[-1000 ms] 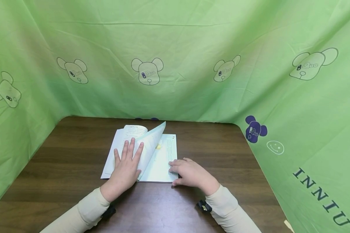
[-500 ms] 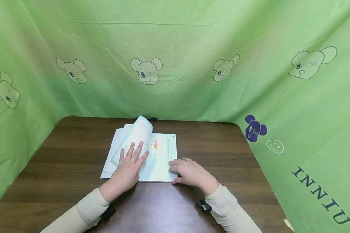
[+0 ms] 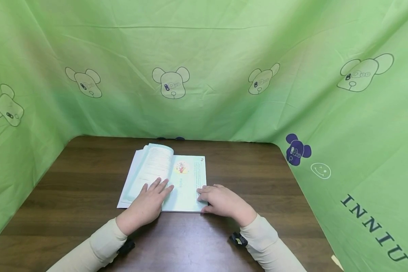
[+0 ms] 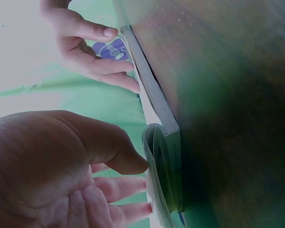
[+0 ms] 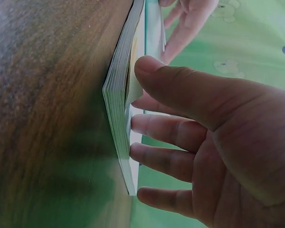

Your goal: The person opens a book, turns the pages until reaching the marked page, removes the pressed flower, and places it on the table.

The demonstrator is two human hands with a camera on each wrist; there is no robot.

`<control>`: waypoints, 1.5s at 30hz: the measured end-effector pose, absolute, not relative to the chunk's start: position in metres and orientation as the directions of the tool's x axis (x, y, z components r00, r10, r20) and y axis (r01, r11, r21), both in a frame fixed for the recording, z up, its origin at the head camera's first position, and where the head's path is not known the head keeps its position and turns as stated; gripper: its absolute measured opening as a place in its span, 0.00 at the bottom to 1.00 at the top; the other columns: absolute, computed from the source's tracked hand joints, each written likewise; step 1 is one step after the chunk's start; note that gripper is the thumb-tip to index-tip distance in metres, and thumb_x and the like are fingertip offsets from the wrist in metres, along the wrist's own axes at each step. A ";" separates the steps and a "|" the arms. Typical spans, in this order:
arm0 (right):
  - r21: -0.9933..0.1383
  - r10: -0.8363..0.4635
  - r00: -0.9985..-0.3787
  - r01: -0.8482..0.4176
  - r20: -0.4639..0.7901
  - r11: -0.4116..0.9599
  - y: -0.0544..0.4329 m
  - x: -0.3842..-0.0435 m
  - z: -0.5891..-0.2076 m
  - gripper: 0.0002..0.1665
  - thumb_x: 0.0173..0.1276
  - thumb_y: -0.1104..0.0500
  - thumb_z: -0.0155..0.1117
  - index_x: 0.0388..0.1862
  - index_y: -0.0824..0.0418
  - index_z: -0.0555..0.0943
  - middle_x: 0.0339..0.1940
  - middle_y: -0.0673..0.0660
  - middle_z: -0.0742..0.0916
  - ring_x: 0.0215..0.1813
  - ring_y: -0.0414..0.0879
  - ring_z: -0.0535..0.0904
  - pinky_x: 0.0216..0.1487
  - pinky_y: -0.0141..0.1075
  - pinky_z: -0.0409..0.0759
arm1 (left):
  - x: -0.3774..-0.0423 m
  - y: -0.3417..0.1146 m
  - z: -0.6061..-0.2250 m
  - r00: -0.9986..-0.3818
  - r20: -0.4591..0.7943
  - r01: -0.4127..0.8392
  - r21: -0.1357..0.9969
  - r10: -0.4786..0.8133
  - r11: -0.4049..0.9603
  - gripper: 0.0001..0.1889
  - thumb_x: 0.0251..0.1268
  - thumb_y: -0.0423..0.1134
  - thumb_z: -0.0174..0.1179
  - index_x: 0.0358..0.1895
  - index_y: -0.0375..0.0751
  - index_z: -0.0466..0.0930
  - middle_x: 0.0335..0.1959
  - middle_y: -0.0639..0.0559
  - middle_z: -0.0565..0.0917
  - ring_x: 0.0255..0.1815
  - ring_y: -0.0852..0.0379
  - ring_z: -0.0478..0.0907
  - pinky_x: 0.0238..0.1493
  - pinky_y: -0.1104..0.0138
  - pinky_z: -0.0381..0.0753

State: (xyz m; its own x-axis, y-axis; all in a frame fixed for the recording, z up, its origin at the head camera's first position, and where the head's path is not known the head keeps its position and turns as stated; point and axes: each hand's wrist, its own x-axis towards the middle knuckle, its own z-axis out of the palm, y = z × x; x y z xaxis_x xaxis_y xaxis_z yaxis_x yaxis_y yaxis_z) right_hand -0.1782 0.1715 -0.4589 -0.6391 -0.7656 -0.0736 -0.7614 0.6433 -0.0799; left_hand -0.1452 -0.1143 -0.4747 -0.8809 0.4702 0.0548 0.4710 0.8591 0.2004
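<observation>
An open book (image 3: 187, 189) lies on the table, its right page printed with a small round coloured picture and a column of text. Its left leaves (image 3: 154, 162) bow up near the spine. My left hand (image 3: 147, 206) rests on the lower left page by the spine, fingers spread; in the left wrist view the thumb and fingertips touch the curved leaves (image 4: 154, 166). At the right page's outer edge, my right hand (image 3: 222, 202) touches the paper with its fingertips. From the right wrist, the thick page block (image 5: 118, 114) shows beside those extended fingers.
The brown wooden table (image 3: 258, 170) surrounds the book. Behind and beside it hangs a green curtain (image 3: 217, 113) printed with bear heads. Each wrist wears a black strap (image 3: 238, 240).
The raised leaf has turned over from right to left and now lies on the left side. My left hand has drawn slightly back toward me; my right hand has stayed in place.
</observation>
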 end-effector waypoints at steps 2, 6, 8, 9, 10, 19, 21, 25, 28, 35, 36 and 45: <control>-0.080 -0.767 -0.637 -0.763 -0.075 0.642 0.172 -0.179 -0.460 0.19 0.67 0.47 0.72 0.53 0.52 0.87 0.67 0.53 0.84 0.71 0.48 0.77 0.68 0.57 0.73 | -0.145 -0.114 -0.474 -0.896 0.036 0.440 0.205 0.443 0.874 0.28 0.67 0.27 0.55 0.72 0.41 0.73 0.75 0.39 0.70 0.77 0.36 0.64 0.65 0.32 0.67; -0.071 -0.777 -0.626 -0.774 -0.065 0.629 0.172 -0.179 -0.459 0.13 0.68 0.49 0.71 0.48 0.52 0.88 0.65 0.54 0.85 0.69 0.48 0.79 0.67 0.56 0.75 | -0.146 -0.114 -0.473 -0.917 0.002 0.388 0.222 0.398 0.894 0.28 0.67 0.31 0.57 0.72 0.40 0.73 0.76 0.40 0.70 0.77 0.37 0.64 0.64 0.32 0.69; -0.065 -0.786 -0.616 -0.783 -0.052 0.618 0.172 -0.179 -0.459 0.08 0.69 0.50 0.70 0.41 0.51 0.88 0.63 0.54 0.86 0.68 0.47 0.80 0.65 0.55 0.76 | -0.147 -0.114 -0.472 -0.926 -0.001 0.366 0.229 0.377 0.902 0.26 0.67 0.33 0.57 0.70 0.39 0.75 0.75 0.41 0.71 0.77 0.38 0.65 0.62 0.31 0.70; -0.065 -0.790 -0.611 -0.787 -0.046 0.613 0.172 -0.179 -0.458 0.06 0.69 0.50 0.70 0.37 0.51 0.88 0.63 0.54 0.86 0.67 0.47 0.80 0.64 0.55 0.77 | -0.147 -0.114 -0.472 -0.930 -0.005 0.356 0.232 0.367 0.905 0.25 0.68 0.33 0.57 0.69 0.38 0.76 0.75 0.41 0.71 0.77 0.39 0.65 0.62 0.31 0.71; -0.064 -0.793 -0.608 -0.791 -0.042 0.609 0.171 -0.179 -0.458 0.06 0.69 0.51 0.69 0.33 0.50 0.86 0.62 0.54 0.87 0.66 0.47 0.81 0.64 0.55 0.77 | -0.148 -0.114 -0.472 -0.934 -0.009 0.345 0.233 0.357 0.909 0.25 0.68 0.34 0.56 0.68 0.38 0.76 0.75 0.42 0.71 0.77 0.39 0.65 0.61 0.31 0.71; -0.029 -0.812 -0.578 -0.816 0.081 0.577 0.171 -0.182 -0.461 0.14 0.73 0.55 0.65 0.26 0.50 0.74 0.27 0.44 0.81 0.32 0.40 0.77 0.43 0.42 0.79 | -0.147 -0.112 -0.474 -0.946 -0.014 0.308 0.262 0.323 0.914 0.24 0.71 0.47 0.64 0.63 0.36 0.79 0.75 0.40 0.71 0.77 0.38 0.65 0.59 0.29 0.71; -0.049 -0.797 -0.594 -0.804 0.106 0.592 0.171 -0.183 -0.461 0.14 0.74 0.54 0.64 0.28 0.50 0.72 0.21 0.42 0.74 0.26 0.39 0.71 0.37 0.39 0.77 | -0.146 -0.112 -0.474 -0.946 -0.008 0.311 0.276 0.325 0.910 0.28 0.69 0.52 0.66 0.62 0.36 0.79 0.75 0.38 0.70 0.76 0.37 0.65 0.58 0.29 0.71; -0.085 -0.753 -0.645 -0.764 0.131 0.640 0.171 -0.184 -0.462 0.13 0.76 0.52 0.61 0.31 0.50 0.72 0.18 0.41 0.69 0.22 0.39 0.65 0.29 0.35 0.72 | -0.145 -0.113 -0.475 -0.945 0.014 0.316 0.284 0.326 0.905 0.34 0.59 0.60 0.72 0.59 0.38 0.80 0.76 0.37 0.69 0.76 0.38 0.65 0.57 0.30 0.73; -0.072 -0.736 -0.660 -0.750 0.151 0.657 0.171 -0.184 -0.462 0.12 0.78 0.51 0.59 0.33 0.52 0.72 0.16 0.41 0.68 0.20 0.40 0.65 0.27 0.36 0.71 | -0.145 -0.114 -0.476 -0.943 0.028 0.326 0.280 0.332 0.903 0.37 0.53 0.61 0.76 0.58 0.38 0.80 0.75 0.37 0.69 0.76 0.37 0.66 0.56 0.30 0.74; -0.018 -0.727 -0.642 -0.752 0.243 0.659 0.169 -0.183 -0.460 0.09 0.79 0.51 0.59 0.38 0.53 0.74 0.17 0.41 0.73 0.21 0.41 0.71 0.29 0.40 0.76 | -0.145 -0.112 -0.477 -0.942 0.052 0.333 0.262 0.332 0.906 0.32 0.58 0.57 0.74 0.57 0.38 0.80 0.74 0.36 0.71 0.74 0.37 0.68 0.55 0.30 0.75; -0.017 -0.724 -0.639 -0.753 0.260 0.658 0.169 -0.183 -0.460 0.09 0.78 0.50 0.60 0.40 0.53 0.75 0.19 0.42 0.76 0.22 0.41 0.74 0.31 0.40 0.78 | -0.146 -0.112 -0.478 -0.943 0.051 0.331 0.258 0.330 0.907 0.31 0.59 0.57 0.73 0.57 0.38 0.80 0.74 0.36 0.71 0.74 0.37 0.68 0.55 0.31 0.75; -0.050 -0.636 -0.685 -0.693 0.355 0.719 0.169 -0.186 -0.454 0.26 0.74 0.41 0.64 0.62 0.55 0.77 0.46 0.51 0.91 0.44 0.45 0.88 0.45 0.43 0.85 | -0.147 -0.112 -0.480 -0.950 0.105 0.314 0.297 0.296 0.902 0.48 0.64 0.50 0.71 0.79 0.33 0.56 0.78 0.31 0.62 0.74 0.33 0.66 0.54 0.35 0.78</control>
State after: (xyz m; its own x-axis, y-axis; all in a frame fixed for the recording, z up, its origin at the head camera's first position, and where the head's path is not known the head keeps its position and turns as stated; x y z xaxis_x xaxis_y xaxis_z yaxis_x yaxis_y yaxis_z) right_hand -0.1862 0.1693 -0.4540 -0.6853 -0.6360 0.3547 -0.6933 0.7189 -0.0504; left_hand -0.1468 -0.1116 -0.4799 -0.9495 0.2956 0.1049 0.3136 0.9021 0.2966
